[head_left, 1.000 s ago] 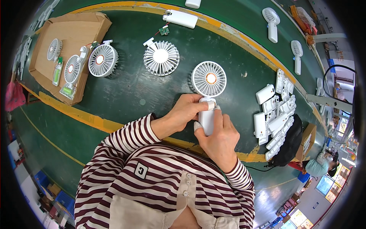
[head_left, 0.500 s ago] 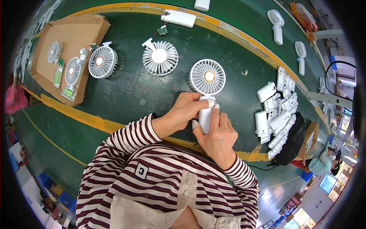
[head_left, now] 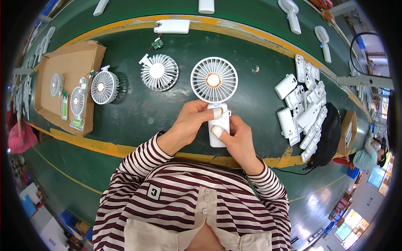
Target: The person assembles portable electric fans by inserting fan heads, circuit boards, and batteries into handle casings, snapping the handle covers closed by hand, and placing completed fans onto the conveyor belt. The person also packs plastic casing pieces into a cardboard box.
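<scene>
Both hands grip a white handheld fan (head_left: 214,80) by its handle, its round grille with an orange-ringed centre pointing away from me. My left hand (head_left: 189,121) wraps the handle's upper left side, its taped thumb lying across the top of the front. From the right, my right hand (head_left: 239,140) holds the lower part, its taped thumb pressed on the front face. The fingers behind the handle are mostly hidden. Left of the held fan lies a fan head (head_left: 159,72), wired to a small green circuit board (head_left: 157,43). Just beyond it rests a white handle casing (head_left: 172,26).
A cardboard tray (head_left: 54,77) with fan parts stands at the left, another fan head (head_left: 104,87) at its edge. White casing halves (head_left: 307,113) are heaped at the right beside a black bag (head_left: 328,140). Beyond the yellow edge, a green belt carries finished-looking fans (head_left: 322,42).
The held fan has turned so its handle faces up to me more fully. My right hand has shifted from the handle's top to its lower right side. The view has also shifted.
</scene>
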Action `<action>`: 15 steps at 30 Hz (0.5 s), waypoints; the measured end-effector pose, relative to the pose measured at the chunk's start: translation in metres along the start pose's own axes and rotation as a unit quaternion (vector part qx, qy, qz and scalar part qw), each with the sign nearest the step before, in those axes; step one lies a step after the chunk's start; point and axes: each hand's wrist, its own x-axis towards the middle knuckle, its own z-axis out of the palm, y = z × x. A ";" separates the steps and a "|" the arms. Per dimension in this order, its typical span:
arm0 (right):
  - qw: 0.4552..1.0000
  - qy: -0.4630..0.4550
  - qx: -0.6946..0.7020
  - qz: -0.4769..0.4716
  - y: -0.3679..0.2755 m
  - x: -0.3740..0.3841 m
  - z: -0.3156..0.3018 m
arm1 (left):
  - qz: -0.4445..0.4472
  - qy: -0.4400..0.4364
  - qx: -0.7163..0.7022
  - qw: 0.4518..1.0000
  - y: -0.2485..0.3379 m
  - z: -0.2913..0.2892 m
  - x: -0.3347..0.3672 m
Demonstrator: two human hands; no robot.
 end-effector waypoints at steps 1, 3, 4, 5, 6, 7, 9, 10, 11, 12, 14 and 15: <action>1.000 0.005 0.004 -0.001 0.002 0.002 0.000 | -0.003 -0.003 0.004 1.000 -0.002 -0.002 0.000; 0.999 -0.031 0.036 0.023 0.009 0.005 0.000 | 0.025 -0.021 0.024 0.999 -0.006 -0.005 0.000; 0.999 -0.031 0.039 0.021 0.010 0.005 0.000 | 0.025 -0.021 0.027 0.999 -0.006 -0.005 -0.001; 0.998 -0.030 0.043 0.025 0.012 0.004 0.001 | 0.026 -0.019 0.024 0.999 -0.007 -0.004 -0.001; 0.998 -0.030 0.045 0.029 0.014 0.004 0.001 | 0.029 -0.016 0.019 0.999 -0.008 -0.004 -0.002; 0.998 -0.032 0.048 0.028 0.016 0.003 0.001 | 0.029 -0.014 0.022 0.999 -0.008 -0.002 -0.002; 0.999 -0.027 0.033 0.016 0.018 0.002 0.000 | 0.022 -0.011 0.012 1.000 -0.006 0.002 -0.004; 0.999 -0.028 0.036 0.016 0.020 0.002 -0.001 | 0.023 -0.039 0.039 0.998 -0.007 -0.003 -0.003; 0.998 -0.029 0.049 0.015 0.023 0.001 -0.001 | 0.022 -0.037 0.041 0.998 -0.007 -0.002 -0.004; 0.998 -0.029 0.062 0.013 0.024 0.001 -0.001 | 0.025 -0.039 0.047 0.998 -0.007 -0.001 -0.004; 0.998 -0.022 0.055 -0.001 0.026 0.001 0.000 | 0.026 -0.038 0.054 0.997 -0.008 -0.001 -0.005; 0.999 -0.014 0.045 -0.016 0.026 0.001 0.000 | 0.028 -0.039 0.055 0.997 -0.008 0.000 -0.004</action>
